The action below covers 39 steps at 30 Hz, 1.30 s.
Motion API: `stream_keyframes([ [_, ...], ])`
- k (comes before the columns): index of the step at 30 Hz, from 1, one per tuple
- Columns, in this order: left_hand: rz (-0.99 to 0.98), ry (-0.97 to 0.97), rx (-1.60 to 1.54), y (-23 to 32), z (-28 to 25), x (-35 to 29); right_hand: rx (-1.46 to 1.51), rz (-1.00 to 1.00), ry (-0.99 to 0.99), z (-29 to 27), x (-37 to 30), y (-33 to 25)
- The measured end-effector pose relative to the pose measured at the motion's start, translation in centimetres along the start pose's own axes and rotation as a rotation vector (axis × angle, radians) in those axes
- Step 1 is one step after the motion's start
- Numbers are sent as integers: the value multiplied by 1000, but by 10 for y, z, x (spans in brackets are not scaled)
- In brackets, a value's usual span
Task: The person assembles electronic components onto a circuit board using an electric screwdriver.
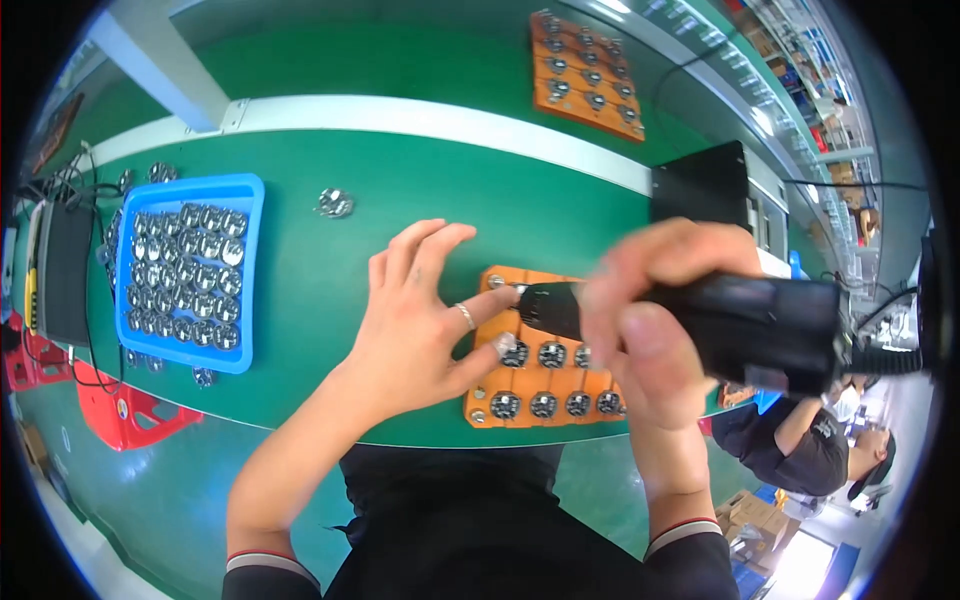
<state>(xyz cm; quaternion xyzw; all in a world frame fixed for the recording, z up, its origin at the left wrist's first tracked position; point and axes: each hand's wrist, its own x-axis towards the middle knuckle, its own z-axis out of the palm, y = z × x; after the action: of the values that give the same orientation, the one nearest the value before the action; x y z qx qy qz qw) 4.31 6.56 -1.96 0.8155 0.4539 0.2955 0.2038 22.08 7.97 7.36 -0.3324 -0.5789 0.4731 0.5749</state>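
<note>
My right hand (pixel 665 335) is wrapped round a black electric screwdriver (pixel 770 325), held almost level. Its nose points left, over the far left part of an orange fixture board (pixel 526 380). My left hand (pixel 405 335) has its fingers apart. The index fingertip meets the screwdriver's nose, and the thumb rests by a small round metal-and-black part (pixel 515 354) on the board. More such round parts (pixel 543 404) sit there in rows. The exact contact at the screwdriver's tip is hidden, and my right hand covers the board's right side.
To the left stands a blue tray (pixel 257 270) with many round parts, others scattered around it. One loose part (pixel 335 203) lies farther off. Beyond a white rail (pixel 420 118) is another filled orange board (pixel 550 90). A black box (pixel 705 190) stands at right; a co-worker (pixel 800 440) is beyond.
</note>
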Motion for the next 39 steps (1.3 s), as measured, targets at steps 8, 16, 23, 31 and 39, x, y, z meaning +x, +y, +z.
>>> stream_keyframes([
  [8,-42,-32,117,20,-1,6,214,-469,71,-86,-34,-82],
  [16,205,1,82,57,-9,7,55,-543,433,-189,-91,-119],
  [23,-242,320,-270,8,20,-16,-17,-527,528,-214,-51,-104],
  [31,-273,271,-238,6,26,-10,15,-420,515,-216,-39,-90],
  [39,-286,275,-254,6,26,-11,-122,-455,276,-229,-42,-79],
])
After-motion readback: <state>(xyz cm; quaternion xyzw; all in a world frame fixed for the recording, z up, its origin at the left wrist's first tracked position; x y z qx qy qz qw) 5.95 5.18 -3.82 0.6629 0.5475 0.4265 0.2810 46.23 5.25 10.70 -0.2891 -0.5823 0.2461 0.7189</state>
